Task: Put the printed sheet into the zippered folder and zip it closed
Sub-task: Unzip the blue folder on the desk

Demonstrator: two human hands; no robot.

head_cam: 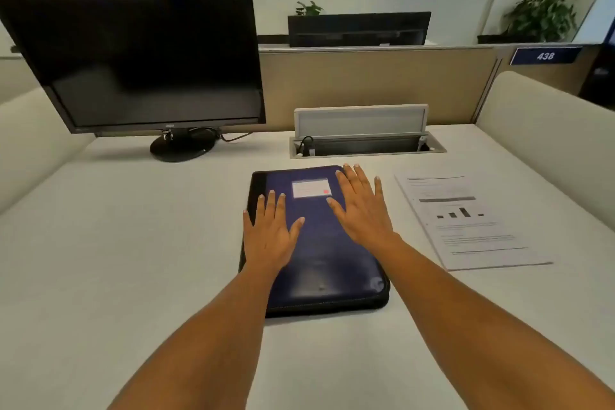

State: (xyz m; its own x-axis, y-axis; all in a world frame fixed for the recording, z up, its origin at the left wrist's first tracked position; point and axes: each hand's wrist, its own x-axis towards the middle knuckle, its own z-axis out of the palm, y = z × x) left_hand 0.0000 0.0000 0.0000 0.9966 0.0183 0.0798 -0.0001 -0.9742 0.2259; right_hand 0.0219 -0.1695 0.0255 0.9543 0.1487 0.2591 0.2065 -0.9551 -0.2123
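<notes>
The left grip [271, 236] and right grip [361, 210], fingers spread flat and holding nothing, rest palm-down on the one closed blue zippered folder [319, 263] at the middle of the counter [133, 243]. One printed sheet [472, 220] lies flat near it toward the counter's right edge, apart from both grips. The folder's white label [311, 188] is unreadable; a blue sign [545, 56] beyond the far edge reads "438".
</notes>
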